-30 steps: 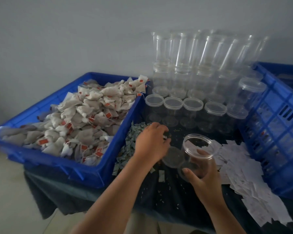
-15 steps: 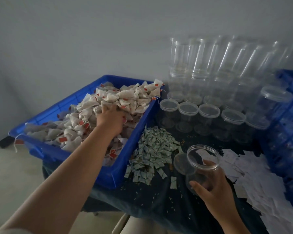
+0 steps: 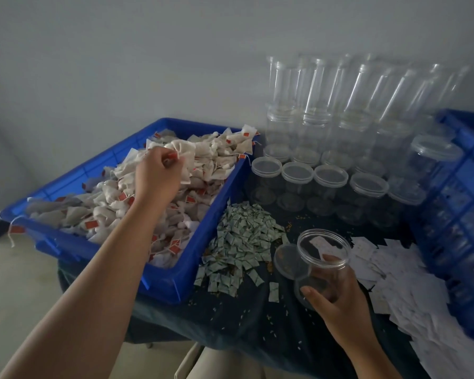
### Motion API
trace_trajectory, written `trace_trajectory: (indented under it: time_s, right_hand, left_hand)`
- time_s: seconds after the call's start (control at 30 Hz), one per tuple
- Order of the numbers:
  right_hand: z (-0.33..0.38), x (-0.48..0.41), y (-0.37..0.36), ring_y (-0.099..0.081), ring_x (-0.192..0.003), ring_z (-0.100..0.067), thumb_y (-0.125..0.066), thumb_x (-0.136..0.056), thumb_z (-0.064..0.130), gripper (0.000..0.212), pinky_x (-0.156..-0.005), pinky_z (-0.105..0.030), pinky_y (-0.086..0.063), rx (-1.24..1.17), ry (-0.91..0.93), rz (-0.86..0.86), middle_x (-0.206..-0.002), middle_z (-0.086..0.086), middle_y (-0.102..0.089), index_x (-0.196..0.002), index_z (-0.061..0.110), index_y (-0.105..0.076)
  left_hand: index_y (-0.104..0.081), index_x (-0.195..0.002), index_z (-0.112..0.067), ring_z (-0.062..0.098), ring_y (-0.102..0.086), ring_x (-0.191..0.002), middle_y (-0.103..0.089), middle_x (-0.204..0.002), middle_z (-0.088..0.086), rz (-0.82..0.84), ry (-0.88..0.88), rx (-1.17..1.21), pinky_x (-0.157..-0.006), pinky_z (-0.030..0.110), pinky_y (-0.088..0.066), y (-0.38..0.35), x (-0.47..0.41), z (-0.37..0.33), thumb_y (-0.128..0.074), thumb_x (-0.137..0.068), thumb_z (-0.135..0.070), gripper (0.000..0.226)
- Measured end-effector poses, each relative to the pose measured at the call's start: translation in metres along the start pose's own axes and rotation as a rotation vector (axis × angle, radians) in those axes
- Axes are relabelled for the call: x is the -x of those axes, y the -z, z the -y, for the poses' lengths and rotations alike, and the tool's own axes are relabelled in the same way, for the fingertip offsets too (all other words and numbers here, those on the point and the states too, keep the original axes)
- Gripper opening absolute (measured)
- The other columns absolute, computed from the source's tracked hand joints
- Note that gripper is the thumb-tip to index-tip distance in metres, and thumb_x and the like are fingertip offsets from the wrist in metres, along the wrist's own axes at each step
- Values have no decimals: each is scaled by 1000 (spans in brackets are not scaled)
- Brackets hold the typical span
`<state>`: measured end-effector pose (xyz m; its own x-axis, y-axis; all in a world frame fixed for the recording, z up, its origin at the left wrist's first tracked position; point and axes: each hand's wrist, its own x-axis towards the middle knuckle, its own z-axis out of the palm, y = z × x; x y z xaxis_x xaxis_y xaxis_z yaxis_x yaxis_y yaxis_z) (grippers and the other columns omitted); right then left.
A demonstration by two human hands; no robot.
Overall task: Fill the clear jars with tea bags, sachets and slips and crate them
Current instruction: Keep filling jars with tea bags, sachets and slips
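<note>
nearly upright jar (image 3: 311, 269), mouth facing up

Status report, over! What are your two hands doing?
Left hand pinching tea bags in the blue tray. Right hand gripping the open jar, lid beside it. Sachets heaped between tray and jar, nothing over the jar's mouth.

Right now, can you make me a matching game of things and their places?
1. white tea bags with red tags
2. small green printed sachets
3. white paper slips
4. open clear plastic jar

A. in the right hand
B. heaped in the blue plastic tray
C. spread beside the blue slatted crate
D. piled between tray and jar

Pairs: 1-B, 2-D, 3-C, 4-A
</note>
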<state>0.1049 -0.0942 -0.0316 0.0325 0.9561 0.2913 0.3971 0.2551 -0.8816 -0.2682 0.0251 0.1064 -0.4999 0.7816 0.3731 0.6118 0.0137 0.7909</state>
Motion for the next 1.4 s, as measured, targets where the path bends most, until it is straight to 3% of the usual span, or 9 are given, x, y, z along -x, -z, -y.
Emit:
trace_trajectory:
  time_s: [0.27, 0.37, 0.5, 0.7, 0.83, 1.0, 1.13, 1.23, 1.4]
  right_hand:
    - [-3, -2, -1, -77, -89, -5, -85, -63, 72, 65, -75, -13, -57, -22, -25, 24, -115, 26, -75, -119, 62, -55]
    - [-1, -1, -1, -77, -90, -6, -86, -62, 78, 70, -77, -14, -58, -40, -25, 32, -116, 24, -75, -122, 63, -54]
    - [2, -1, -3, -76, -99, -1, -83, -62, 87, 73, -80, -12, -58, -60, -26, 31, -120, 24, -74, -125, 65, -53]
    - [-3, -1, -5, -70, -114, 1, -79, -64, 89, 81, -90, -30, -62, 23, -4, 74, -130, 28, -67, -134, 58, -51]
    - [2, 0, -2, -69, -116, 4, -80, -68, 85, 77, -88, -19, -60, 52, 17, 59, -131, 29, -66, -134, 63, -45]
    - [-4, 0, 3, -71, -119, -7, -90, -74, 69, 78, -94, -34, -63, -38, 24, 23, -133, 20, -69, -138, 54, -48]
    - [-1, 1, 1, -70, -114, -3, -85, -69, 79, 79, -86, -21, -61, 24, 43, 1, -128, 25, -67, -134, 57, -46]
    - [0, 1, -1, -72, -107, -5, -85, -72, 78, 73, -80, -22, -62, 22, 53, -4, -125, 25, -67, -131, 63, -45]
    - [-7, 0, 0, -72, -112, -14, -91, -77, 62, 71, -84, -37, -66, -47, 19, -39, -127, 16, -70, -135, 48, -53]
  left_hand:
    - [-63, -102, -35, 13, -71, -94, -73, -101, -9, -100, -50, 352, -80, 34, -61, 38, -4, -76, -62, -94, -50, 17]
    - [-66, -106, -22, 19, -76, -105, -73, -110, -1, 27, 106, 675, -88, 50, -66, 36, -5, -101, -68, -101, -34, 13]
    - [-70, -114, -10, 23, -81, -98, -82, -107, 10, 331, 287, 1014, -83, 41, -66, 20, 22, -124, -66, -105, -19, 13]
    - [-68, -119, -16, 20, -78, -105, -81, -109, 3, 652, 144, 814, -90, 43, -65, -25, 79, -130, -64, -106, -26, 17]
    - [-70, -114, -24, 23, -75, -107, -77, -108, 2, 753, 51, 463, -101, 53, -60, -51, 108, -125, -69, -98, -44, 25]
    - [-64, -99, -36, -5, -65, -79, -71, -90, -13, 805, -205, 106, -72, 29, -47, -71, 125, -120, -65, -102, -46, 11]
    - [-67, -97, -38, -6, -67, -78, -74, -84, -21, 1016, -365, -132, -72, 28, -50, -72, 127, -121, -67, -101, -46, 9]
    - [-71, -98, -40, -11, -65, -86, -74, -91, -21, 992, -408, -188, -73, 20, -50, -70, 122, -127, -72, -98, -47, 7]
    - [-74, -97, -39, -6, -70, -86, -75, -92, -26, 959, -385, -73, -76, 22, -51, -58, 111, -132, -74, -97, -45, 6]
